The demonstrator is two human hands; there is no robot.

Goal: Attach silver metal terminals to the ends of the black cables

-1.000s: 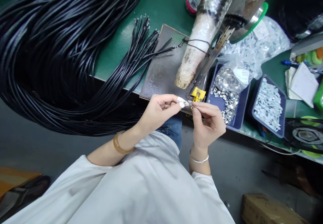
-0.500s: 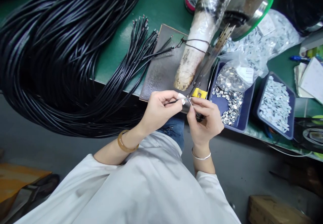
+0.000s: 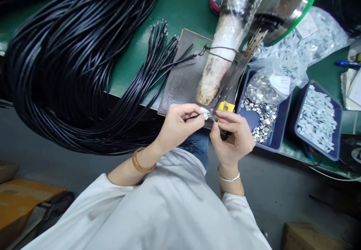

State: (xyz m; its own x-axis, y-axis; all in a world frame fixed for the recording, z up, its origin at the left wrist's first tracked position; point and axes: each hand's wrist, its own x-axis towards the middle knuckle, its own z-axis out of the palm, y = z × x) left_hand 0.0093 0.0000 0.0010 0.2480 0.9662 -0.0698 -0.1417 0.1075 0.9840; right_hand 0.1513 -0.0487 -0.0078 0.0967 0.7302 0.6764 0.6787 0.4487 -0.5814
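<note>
My left hand [image 3: 183, 124] is closed in a pinch around the end of a black cable [image 3: 192, 117]. White covering wraps a fingertip and thumb tip of that hand. Fine bare wires [image 3: 210, 114] fan out from the cable end towards the right. My right hand [image 3: 232, 135] has its thumb and fingers pinched at these wires, seemingly on one thin wire; the fingertips partly hide it. A yellow sponge-like block [image 3: 226, 106] lies just behind the right fingertips. Both hands are at the front edge of a dark board [image 3: 180, 81].
A large bundle of black cables [image 3: 64, 58] covers the left. Above the board hangs a white, wrapped tube [image 3: 216, 60], beside a metal strip [image 3: 239, 67]. At right stand a blue tray of metal pieces [image 3: 278, 137] and another tray of pale pieces [image 3: 338, 150].
The view has shifted slightly, so the bench things appear a little further right. My right fingers have shifted slightly at the wires; my left hand keeps its pinch on the cable.
</note>
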